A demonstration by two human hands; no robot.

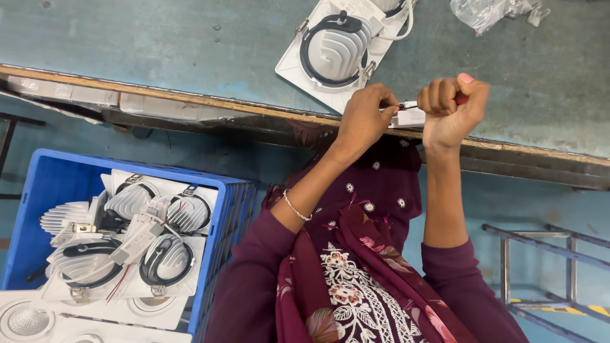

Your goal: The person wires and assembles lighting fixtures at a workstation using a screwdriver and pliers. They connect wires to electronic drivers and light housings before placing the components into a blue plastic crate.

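Note:
My left hand (365,117) pinches a small white block-shaped part (408,117) at the near edge of the blue-grey worktable (159,51). My right hand (452,109) is a closed fist around a red-handled tool (461,98), whose metal tip meets the white part between the two hands. Just beyond my left hand, a square white downlight (337,47) with a black ring and a finned white heat sink lies face down on the table, its white cable curling off at the top.
A blue plastic crate (38,190) at the lower left holds several more white downlights with wires. A crumpled clear plastic bag (483,13) lies at the table's far right. A metal frame (540,254) stands on the floor at the right.

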